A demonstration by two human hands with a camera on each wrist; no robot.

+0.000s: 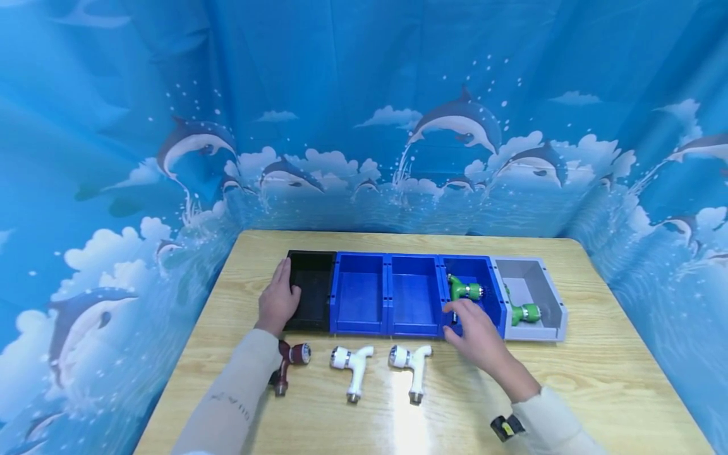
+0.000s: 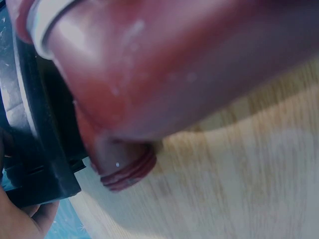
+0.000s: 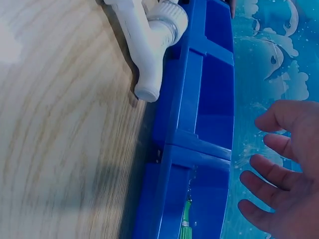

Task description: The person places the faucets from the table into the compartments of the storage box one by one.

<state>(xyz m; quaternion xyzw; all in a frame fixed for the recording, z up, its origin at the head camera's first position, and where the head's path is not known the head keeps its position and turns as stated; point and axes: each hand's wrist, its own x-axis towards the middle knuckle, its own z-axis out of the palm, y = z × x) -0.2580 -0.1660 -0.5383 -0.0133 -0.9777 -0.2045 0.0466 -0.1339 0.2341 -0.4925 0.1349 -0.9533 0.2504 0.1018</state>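
Nearest of all, filling much of the left wrist view, was a dark red tap (image 2: 144,74); it lay on the wood-grain table (image 1: 614,379) in front of the black bin (image 1: 311,284), its knob toward the right and part of its body hidden by the left sleeve (image 1: 227,392). The left hand (image 1: 279,299) gripped that bin's left wall, thumb on the inner side and fingers along the outer. The right hand (image 1: 474,332) hung over the near end of the third blue bin (image 1: 472,266), its fingers spread and slightly bent, with nothing between them — a green tap (image 1: 466,291) lay inside that bin, close to the fingertips. A second green tap (image 1: 526,313) lay in the grey bin (image 1: 526,278) at the right end of the row. Between the black bin and the third blue one stood the first blue bin (image 1: 359,294) and the second blue bin (image 1: 415,294), all five side by side. Before these middle two lay the left white tap (image 1: 357,370) and the right white tap (image 1: 418,370), knobs to the left, metal ends toward the person. A small black device (image 1: 506,428) with a yellow mark showed beside the right sleeve (image 1: 554,420). Behind the table hung a blue curtain (image 1: 341,126) — printed with leaping dolphins, clouds and water.
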